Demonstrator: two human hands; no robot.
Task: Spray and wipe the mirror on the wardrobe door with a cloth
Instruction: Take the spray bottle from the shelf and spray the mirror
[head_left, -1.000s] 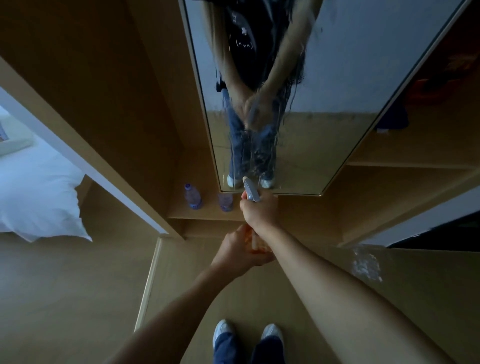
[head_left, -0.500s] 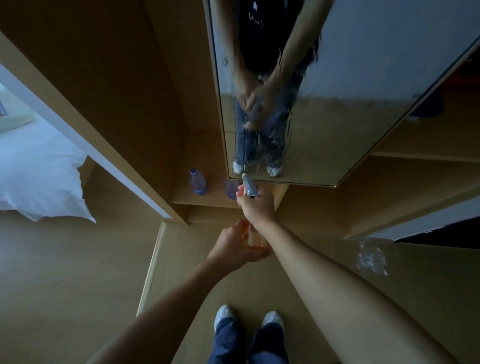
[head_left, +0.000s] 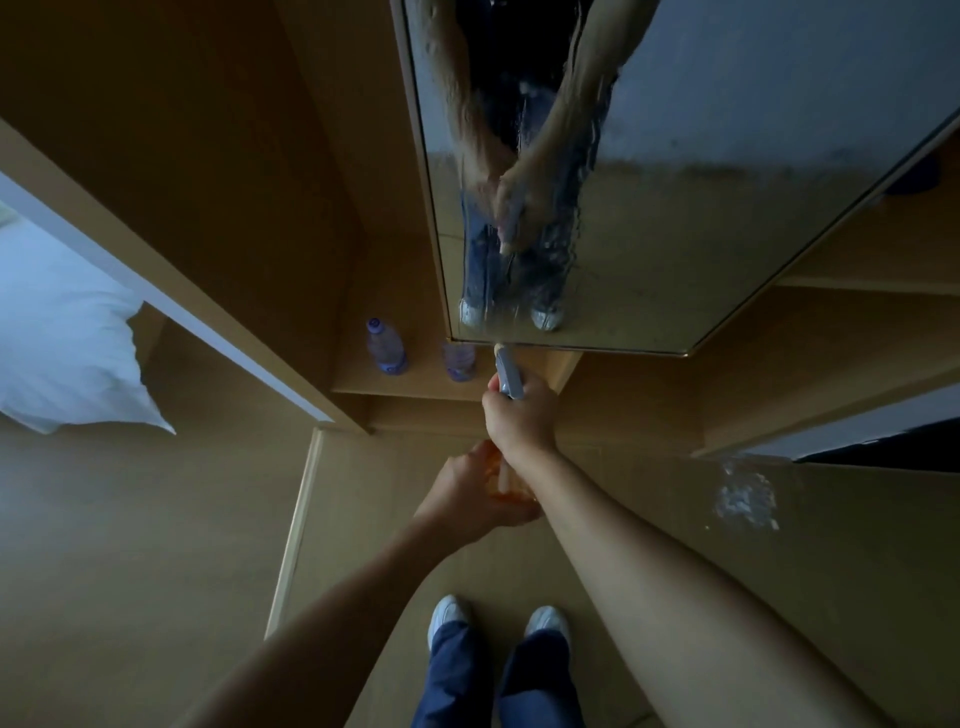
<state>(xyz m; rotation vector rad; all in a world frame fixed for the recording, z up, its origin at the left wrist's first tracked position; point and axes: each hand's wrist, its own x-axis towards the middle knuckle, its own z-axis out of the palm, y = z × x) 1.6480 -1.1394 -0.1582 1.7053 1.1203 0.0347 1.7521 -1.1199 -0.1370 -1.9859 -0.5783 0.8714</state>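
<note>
Spray bottle (head_left: 508, 376) sits between both hands, its grey head pointing up at the lower edge of the mirror (head_left: 675, 218), nozzle just beside the bottom of the frame. Right hand (head_left: 521, 420) grips the neck and trigger with curled fingers. Left hand (head_left: 475, 491) cups the orange body from below and the side, fingers wrapped round it. No cloth can be made out in either hand.

The mirror hangs on the wardrobe door (head_left: 545, 364), tilted away in this view. Its glass is wet in the middle, with droplets and runs streaking down over the reflected arms and jeans; the right part of the glass looks drier. A thin gold trim edges the bottom and the slanted right side.

Left of the door, a low shelf (head_left: 415, 387) holds two water bottles (head_left: 387, 348), standing upright, near the nozzle but apart from it. The wardrobe side panel (head_left: 182, 156) rises to the left. Right of the mirror, open shelving recedes. Bare wood floor (head_left: 130, 519) spreads to the left and below, with the person's shoes (head_left: 448, 616) well back from the door. A white pillow (head_left: 62, 338) lies far left. A whitish smear (head_left: 745, 496) marks the floor to the right.

Labels on the water bottles are too small to read.
</note>
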